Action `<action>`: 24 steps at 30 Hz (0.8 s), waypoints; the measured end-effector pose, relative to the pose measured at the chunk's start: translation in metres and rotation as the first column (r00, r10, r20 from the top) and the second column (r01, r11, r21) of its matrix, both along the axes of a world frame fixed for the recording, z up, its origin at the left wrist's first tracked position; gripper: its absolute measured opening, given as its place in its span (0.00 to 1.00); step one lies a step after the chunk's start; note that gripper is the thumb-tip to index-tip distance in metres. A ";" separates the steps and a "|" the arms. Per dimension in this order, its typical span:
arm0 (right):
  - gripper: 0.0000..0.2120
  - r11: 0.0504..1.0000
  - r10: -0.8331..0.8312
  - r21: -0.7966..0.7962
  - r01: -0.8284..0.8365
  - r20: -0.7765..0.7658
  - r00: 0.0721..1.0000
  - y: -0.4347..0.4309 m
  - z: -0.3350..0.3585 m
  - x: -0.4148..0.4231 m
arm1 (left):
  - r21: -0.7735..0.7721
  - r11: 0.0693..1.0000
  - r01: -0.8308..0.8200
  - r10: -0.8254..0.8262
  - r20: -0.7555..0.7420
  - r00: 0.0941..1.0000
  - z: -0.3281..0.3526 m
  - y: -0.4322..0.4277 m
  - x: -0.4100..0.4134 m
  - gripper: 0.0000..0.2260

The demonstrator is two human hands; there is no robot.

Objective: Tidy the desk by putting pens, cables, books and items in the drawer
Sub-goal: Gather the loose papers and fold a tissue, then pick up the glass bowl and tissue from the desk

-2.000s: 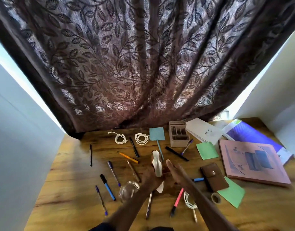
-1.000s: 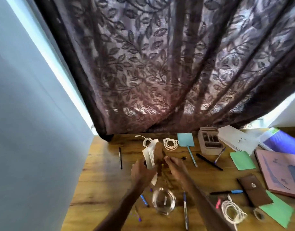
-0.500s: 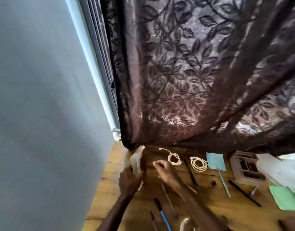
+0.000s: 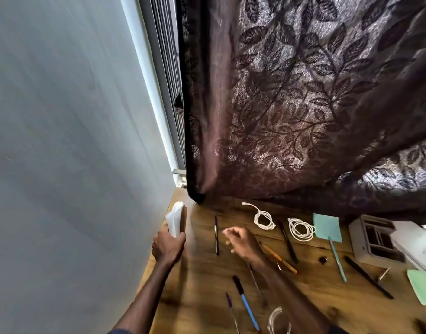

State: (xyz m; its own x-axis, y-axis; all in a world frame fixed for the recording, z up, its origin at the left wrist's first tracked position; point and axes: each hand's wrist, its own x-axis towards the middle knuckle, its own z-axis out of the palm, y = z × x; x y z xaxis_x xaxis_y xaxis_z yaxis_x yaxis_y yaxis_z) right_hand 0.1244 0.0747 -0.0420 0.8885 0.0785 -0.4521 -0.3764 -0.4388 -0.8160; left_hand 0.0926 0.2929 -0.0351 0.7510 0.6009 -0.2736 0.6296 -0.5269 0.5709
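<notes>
The left hand (image 4: 168, 245) grips a small brown notebook with white pages (image 4: 175, 221) upright at the wooden bench (image 4: 202, 280) edge; the right hand (image 4: 241, 241) hangs loose, fingers empty. Next, I think: find the drawer.

Leaf-patterned curtain (image 4: 303, 104), grey wall (image 4: 62, 141), window frame (image 4: 159, 80)

Two arms show from the bottom edge of the view. The left forearm (image 4: 147, 292) is bare from the wrist back to a dark blue sleeve (image 4: 119, 331), of which only a thin strip of hem shows at the frame's edge. The right forearm (image 4: 291, 300) is bare along all its visible length. The left hand (image 4: 167, 247) and right hand (image 4: 243, 242) are bare too; the right one is slightly blurred.
</notes>
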 end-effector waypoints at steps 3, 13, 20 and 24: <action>0.10 1.000 -0.031 0.001 0.031 0.008 0.999 -0.011 -0.002 -0.005 | 0.016 1.000 0.021 -0.021 0.001 1.000 -0.004 0.000 0.000 0.20; 0.07 0.986 -0.150 -0.067 0.153 0.046 0.988 -0.100 -0.018 -0.063 | 0.242 0.958 0.157 -0.207 0.199 0.958 -0.009 -0.048 -0.047 0.40; 0.11 0.968 -0.120 -0.212 0.136 0.086 0.989 -0.159 -0.026 -0.138 | 0.132 0.916 0.379 -0.401 0.272 0.875 -0.012 -0.121 -0.089 0.29; 0.08 0.936 -0.075 -0.336 0.104 0.099 0.992 -0.181 -0.021 -0.180 | 0.078 0.817 0.571 -0.573 0.223 0.789 -0.012 -0.162 -0.117 0.18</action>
State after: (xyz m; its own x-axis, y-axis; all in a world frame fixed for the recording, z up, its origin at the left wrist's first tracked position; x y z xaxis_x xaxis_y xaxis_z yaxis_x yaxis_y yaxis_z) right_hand -0.0553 -0.1066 -0.0626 0.9203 -0.1483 -0.3620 -0.3642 -0.6627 -0.6544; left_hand -0.0244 0.1310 -0.0474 0.9977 0.0426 -0.0518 0.0661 -0.7533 0.6543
